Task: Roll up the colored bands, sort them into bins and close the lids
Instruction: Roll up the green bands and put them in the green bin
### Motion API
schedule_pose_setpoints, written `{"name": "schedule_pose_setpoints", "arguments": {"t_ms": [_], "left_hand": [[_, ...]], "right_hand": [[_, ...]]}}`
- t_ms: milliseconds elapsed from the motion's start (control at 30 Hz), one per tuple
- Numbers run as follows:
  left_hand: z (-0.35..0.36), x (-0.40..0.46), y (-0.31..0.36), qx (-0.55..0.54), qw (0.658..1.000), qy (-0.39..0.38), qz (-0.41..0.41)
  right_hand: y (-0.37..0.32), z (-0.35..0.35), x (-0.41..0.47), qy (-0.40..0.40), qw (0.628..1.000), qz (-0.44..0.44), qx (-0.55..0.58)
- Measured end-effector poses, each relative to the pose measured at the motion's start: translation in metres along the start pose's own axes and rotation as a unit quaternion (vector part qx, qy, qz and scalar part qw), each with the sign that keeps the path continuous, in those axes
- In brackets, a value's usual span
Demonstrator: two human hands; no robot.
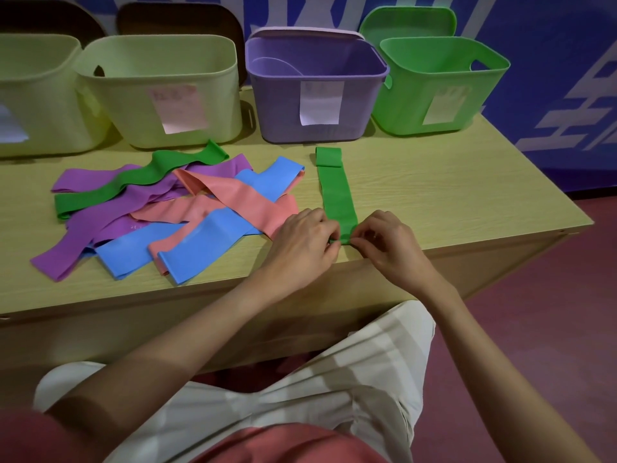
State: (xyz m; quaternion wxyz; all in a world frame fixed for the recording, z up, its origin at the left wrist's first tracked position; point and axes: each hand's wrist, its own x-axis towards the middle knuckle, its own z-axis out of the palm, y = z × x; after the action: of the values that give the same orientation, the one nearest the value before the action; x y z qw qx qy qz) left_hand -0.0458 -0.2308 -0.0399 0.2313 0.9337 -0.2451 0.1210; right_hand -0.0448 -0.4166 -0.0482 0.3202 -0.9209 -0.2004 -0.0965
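Plainly, the green band [335,192] is laid flat on the desk [450,195] with its long axis running from 6 o'clock, at the near edge, to 12 o'clock, toward the bins. Its far end is seen folded back on itself just short of the purple bin [317,91]; its near end is turned up into a first small fold. That near end is pinched from both sides: the left hand [305,240] is placed at 9 o'clock of the band, the right hand [387,243] at 3 o'clock, and the fingers of each grip are curled onto the fold, pressed together on the green rubber rather than spread. Neither hand is nearer than the other; the band lies directly ahead of both grips, stretching away at 12 o'clock.

The rolling is judged to be barely begun, and the coming move is judged to turn on this alignment: the roll would have to be driven straight along the axis toward 12 o'clock, or it could be skewed into a cone.

At 10 o'clock of the hands, a heap of loose bands [173,208] in purple, pink, blue and green is spread unrolled. Beyond, the green bin [440,85] stands at 1 o'clock, open, with its lid [407,23] propped behind it. Two pale yellow bins [160,88] stand at 11 o'clock.
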Motion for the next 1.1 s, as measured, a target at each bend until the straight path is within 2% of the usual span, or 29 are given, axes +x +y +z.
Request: {"name": "schedule_pose_setpoints", "arguments": {"t_ms": [300,700,1100], "left_hand": [[0.0006,0.0062,-0.0012,-0.013,1.000,-0.007,-0.022],[-0.0015,0.0068,-0.0027,0.007,1.000,-0.022,0.003],[-0.0006,0.0080,-0.0035,0.004,1.000,-0.012,0.005]], "right_hand": [[0.0052,0.0015,0.0016,0.011,1.000,-0.020,-0.021],[0.0068,0.0024,0.0022,0.017,0.997,-0.039,-0.065],[0.0084,0.0001,0.0040,0.004,0.999,-0.025,-0.042]]}}
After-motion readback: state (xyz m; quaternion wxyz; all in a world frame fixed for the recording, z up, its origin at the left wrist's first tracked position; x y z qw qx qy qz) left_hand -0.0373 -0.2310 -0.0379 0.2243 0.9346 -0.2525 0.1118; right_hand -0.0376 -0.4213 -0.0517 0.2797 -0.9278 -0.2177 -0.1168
